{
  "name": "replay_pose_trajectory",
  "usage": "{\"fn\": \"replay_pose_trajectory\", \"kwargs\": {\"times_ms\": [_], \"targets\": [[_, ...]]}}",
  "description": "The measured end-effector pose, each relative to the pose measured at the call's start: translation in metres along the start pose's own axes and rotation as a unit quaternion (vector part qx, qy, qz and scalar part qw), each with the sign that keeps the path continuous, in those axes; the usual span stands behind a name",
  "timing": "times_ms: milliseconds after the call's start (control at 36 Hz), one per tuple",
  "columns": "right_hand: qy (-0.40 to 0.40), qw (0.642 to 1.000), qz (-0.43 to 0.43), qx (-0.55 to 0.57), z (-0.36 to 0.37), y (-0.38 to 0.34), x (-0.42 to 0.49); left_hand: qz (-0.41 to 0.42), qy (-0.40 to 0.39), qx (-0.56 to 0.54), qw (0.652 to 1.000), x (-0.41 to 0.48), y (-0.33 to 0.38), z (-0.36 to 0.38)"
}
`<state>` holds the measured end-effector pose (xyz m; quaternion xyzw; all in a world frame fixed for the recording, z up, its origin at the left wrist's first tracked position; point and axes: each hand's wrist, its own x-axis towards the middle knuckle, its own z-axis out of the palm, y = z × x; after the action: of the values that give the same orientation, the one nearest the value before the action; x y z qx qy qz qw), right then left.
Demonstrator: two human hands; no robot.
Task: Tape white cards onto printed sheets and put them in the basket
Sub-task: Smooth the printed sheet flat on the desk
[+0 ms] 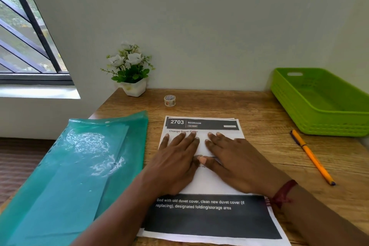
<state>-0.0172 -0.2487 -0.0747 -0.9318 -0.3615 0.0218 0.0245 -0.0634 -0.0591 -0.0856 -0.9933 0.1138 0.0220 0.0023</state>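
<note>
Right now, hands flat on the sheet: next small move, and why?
Probably pin the white paper card with the left hand and reach the right hand to the small patterned tape roll. Both hands lie flat on the card, no tape shows there, and the roll stands apart behind the printed sheet.

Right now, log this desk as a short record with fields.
hands: left hand and right hand flat, pressing the white card
card: lies on the printed sheet
tape roll: beyond the sheet, untouched
basket: far right, beyond the pen
pen: right of the sheet
folder: teal, left of the sheet
</note>
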Motion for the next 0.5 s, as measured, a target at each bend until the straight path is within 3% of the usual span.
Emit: {"fn": "replay_pose_trajectory", "kwargs": {"times_ms": [250,500], "targets": [[-0.048,0.998,-0.002,0.043,0.012,-0.014,0.003,0.024,-0.015,-0.012,1.000,0.003,0.000,0.008],[-0.068,0.994,0.064,0.048,0.008,0.001,0.002,-0.033,-0.050,-0.017,0.998,0.001,0.000,0.001]]}}
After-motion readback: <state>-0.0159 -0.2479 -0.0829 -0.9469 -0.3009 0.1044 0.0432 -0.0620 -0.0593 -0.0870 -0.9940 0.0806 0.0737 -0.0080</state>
